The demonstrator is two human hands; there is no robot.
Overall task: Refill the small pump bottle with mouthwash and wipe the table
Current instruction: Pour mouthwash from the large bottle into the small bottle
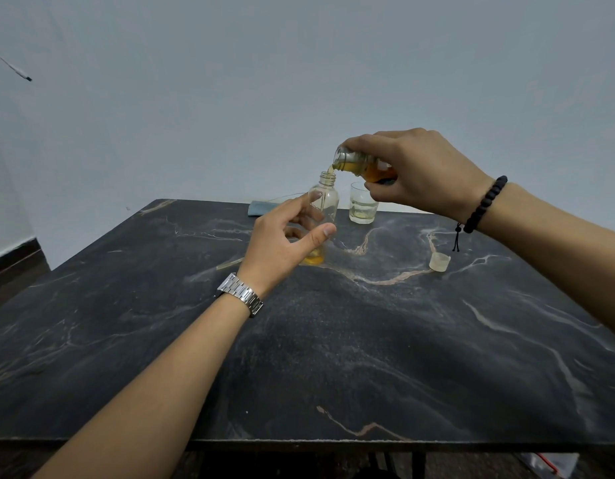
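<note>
While you pour, status by item:

Right fingers: your right hand (416, 171) grips the mouthwash bottle (363, 165) around its body, tipped neck-down to the left.
Left fingers: your left hand (289, 236) has thumb and fingers curled round the pump bottle (322, 209), index lifted off the glass. Light hold.
Pump bottle: upright on the table (333, 340), neck open, just under the pouring lip. Thin amber layer at the bottom, mostly empty.
Stream: thin, landing at the neck rim.
Nearby: cap (440, 262) to the right; glass (363, 203) behind; cloth (261, 207) at the far edge.
Risk 1: narrow neck. Tilt more and the stream overshoots, runs down the outside.
Risk 2: loose left grip. A bump from the upper bottle could tip it.
Risk 3: your hand hides the level, so overfill is possible.
Labels: none readable on either bottle.
</note>
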